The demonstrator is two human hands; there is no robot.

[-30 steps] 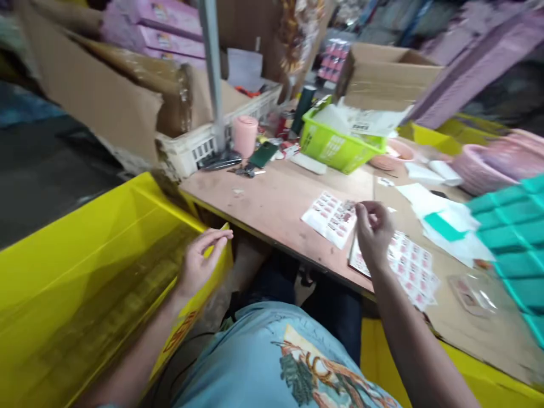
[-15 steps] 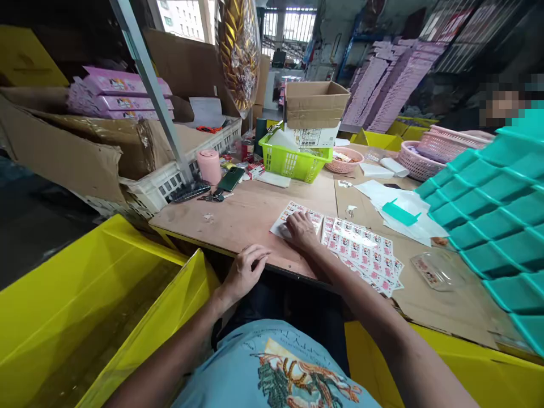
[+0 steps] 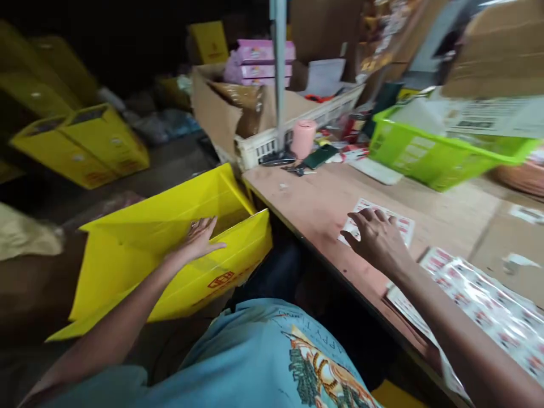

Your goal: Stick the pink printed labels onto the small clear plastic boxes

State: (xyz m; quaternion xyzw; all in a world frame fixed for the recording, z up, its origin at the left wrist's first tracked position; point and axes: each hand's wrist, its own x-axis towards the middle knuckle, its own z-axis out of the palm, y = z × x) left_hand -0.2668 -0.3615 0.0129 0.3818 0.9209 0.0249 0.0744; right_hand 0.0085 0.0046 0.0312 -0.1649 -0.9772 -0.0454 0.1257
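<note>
My left hand [image 3: 198,238] hangs over the yellow box [image 3: 140,221] beside the table, its fingers stretched out and nothing in them. Above the tabletop, my right hand [image 3: 378,235] has its fingers spread and slightly bent, holding nothing that I can see. Partly behind that hand lies a small sticker sheet [image 3: 406,226] with red and white prints. A pile of larger glossy sticker sheets [image 3: 480,300] lies under and beyond my right forearm, blurred by motion.
On the wooden table [image 3: 293,204] stand a pink canister [image 3: 303,139] and a green plastic basket [image 3: 416,153] with a cardboard box [image 3: 493,62] on it. A dark green phone [image 3: 319,157] lies near the canister. More yellow boxes [image 3: 114,141] stand on the floor at the left.
The view has swung to the left. My left hand has gone from the table edge to over the yellow box. My right hand has lifted with its fingers spread.
</note>
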